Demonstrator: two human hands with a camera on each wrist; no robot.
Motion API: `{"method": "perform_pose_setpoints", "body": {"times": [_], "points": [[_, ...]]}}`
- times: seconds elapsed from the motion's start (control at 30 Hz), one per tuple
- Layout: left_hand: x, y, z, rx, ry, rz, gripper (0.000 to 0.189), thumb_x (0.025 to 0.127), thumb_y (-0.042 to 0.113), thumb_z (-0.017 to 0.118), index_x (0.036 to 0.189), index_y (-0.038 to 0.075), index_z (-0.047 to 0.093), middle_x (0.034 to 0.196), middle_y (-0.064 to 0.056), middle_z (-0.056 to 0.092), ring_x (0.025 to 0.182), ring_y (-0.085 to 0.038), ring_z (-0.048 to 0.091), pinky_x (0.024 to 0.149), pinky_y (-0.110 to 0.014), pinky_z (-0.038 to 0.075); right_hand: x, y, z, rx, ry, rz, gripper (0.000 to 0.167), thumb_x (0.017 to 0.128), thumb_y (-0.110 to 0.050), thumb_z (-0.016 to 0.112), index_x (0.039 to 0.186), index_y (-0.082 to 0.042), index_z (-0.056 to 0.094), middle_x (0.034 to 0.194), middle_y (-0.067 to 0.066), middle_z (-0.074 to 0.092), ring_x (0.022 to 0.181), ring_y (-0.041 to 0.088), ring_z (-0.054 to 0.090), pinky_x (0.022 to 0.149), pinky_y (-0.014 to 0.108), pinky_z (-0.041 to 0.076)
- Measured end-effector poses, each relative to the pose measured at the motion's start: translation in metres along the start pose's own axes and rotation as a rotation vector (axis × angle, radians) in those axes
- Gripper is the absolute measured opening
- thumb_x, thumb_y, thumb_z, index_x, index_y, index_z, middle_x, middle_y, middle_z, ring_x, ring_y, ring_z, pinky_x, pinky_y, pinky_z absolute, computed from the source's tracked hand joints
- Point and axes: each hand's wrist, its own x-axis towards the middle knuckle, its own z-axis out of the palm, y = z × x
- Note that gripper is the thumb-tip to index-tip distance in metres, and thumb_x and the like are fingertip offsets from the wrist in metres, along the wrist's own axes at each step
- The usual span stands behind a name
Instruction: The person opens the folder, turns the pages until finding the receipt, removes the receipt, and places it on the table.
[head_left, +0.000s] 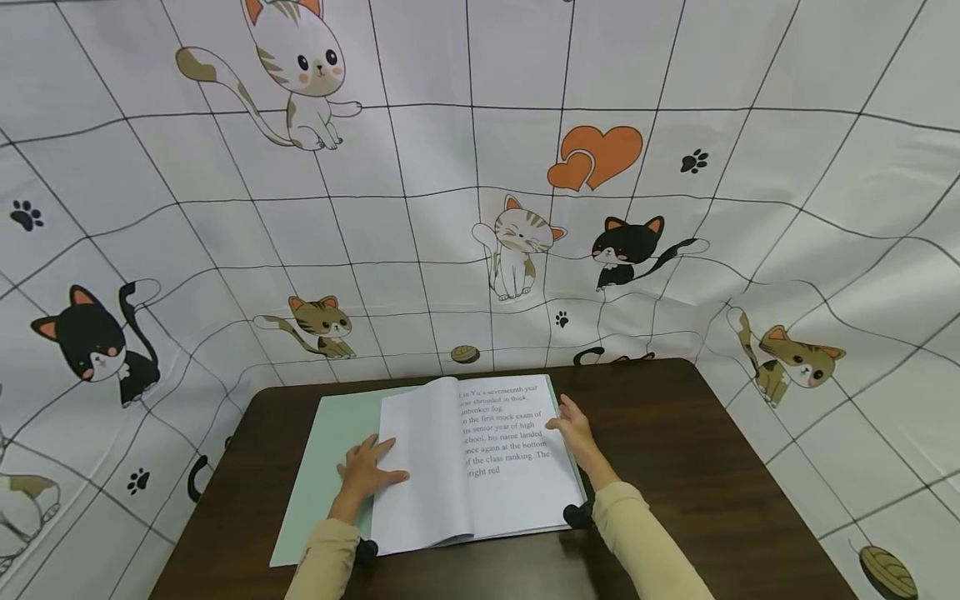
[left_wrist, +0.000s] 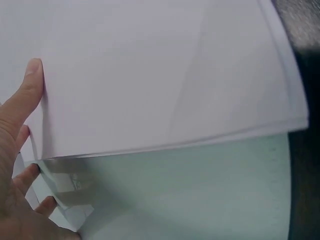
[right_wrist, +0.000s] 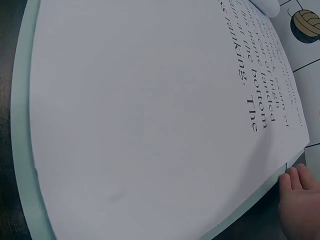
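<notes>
Book (head_left: 517,500) lies open on the table (head_left: 645,417) in the head view, its green cover (head_left: 330,467) showing wide beyond the left page (head_left: 420,500); our left hand (head_left: 367,471) spreads across the book's left side, thumb and forefinger on the paper, gripping nothing that we can see, while our right hand (head_left: 577,433) rests at the book's upper right edge, fingers loosely extended. We judge that we are steadying the pages, and that light, even pressure serves best, since the left page bows up toward the spine and could crease under a hard push. Table runs outward right of the book, giving us sideways room; beyond the book's top edge the patterned backdrop (head_left: 435,233) rises near, so we should keep sweeps low. From the left wrist, our thumb (left_wrist: 32,90) lies on the book's page by its free edge, other fingers spread near the green cover; sliding that thumb inward could ruck the sheets. From the right wrist, our fingertips (right_wrist: 293,176) meet the book's right border, nearly straight, holding nothing we can make out.
</notes>
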Motion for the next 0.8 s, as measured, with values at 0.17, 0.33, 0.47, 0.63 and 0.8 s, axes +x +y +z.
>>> {"method": "perform_pose_setpoints", "body": {"times": [0.17,0.33,0.47,0.63,0.8], "points": [[0.004,0.000,0.000,0.008,-0.002,-0.002,0.079,0.071,0.035,0.085,0.137,0.005,0.054,0.150,-0.031,0.034,0.131,-0.059,0.030,0.099,-0.083,0.014,0.005,-0.006,-0.005,-0.004,-0.011,0.043,0.076,0.082,0.001,0.054,0.152,0.003,0.024,0.153,0.033,0.029,0.144,0.046,0.028,0.118,0.056,0.025],[0.005,0.000,0.002,0.005,-0.004,-0.014,0.079,0.070,0.035,0.085,0.137,0.006,0.054,0.151,-0.030,0.033,0.132,-0.058,0.029,0.099,-0.083,0.013,0.009,-0.010,-0.005,-0.014,-0.039,0.047,0.076,0.083,0.000,0.054,0.153,0.002,0.023,0.152,0.033,0.031,0.143,0.047,0.029,0.118,0.057,0.025],[0.007,0.002,0.003,-0.013,-0.003,-0.007,0.078,0.071,0.034,0.085,0.136,0.005,0.054,0.151,-0.031,0.033,0.132,-0.058,0.028,0.099,-0.083,0.012,0.014,-0.014,-0.005,-0.009,-0.055,0.054,0.076,0.084,-0.001,0.054,0.153,0.001,0.021,0.154,0.033,0.027,0.145,0.046,0.025,0.119,0.056,0.023],[0.006,0.003,0.003,-0.021,-0.001,-0.013,0.077,0.071,0.033,0.085,0.136,0.004,0.054,0.151,-0.030,0.032,0.133,-0.058,0.027,0.100,-0.081,0.013,0.019,-0.017,-0.006,-0.056,-0.103,0.075,0.079,0.084,-0.003,0.054,0.155,-0.002,0.018,0.156,0.031,0.025,0.146,0.046,0.022,0.119,0.057,0.021],[0.004,0.002,0.000,-0.004,0.006,-0.012,0.077,0.070,0.033,0.086,0.135,0.005,0.055,0.150,-0.030,0.034,0.131,-0.058,0.029,0.100,-0.081,0.015,0.023,-0.017,-0.004,-0.071,-0.155,0.095,0.081,0.086,-0.004,0.055,0.156,-0.003,0.015,0.157,0.031,0.021,0.148,0.045,0.017,0.120,0.058,0.018]]}}
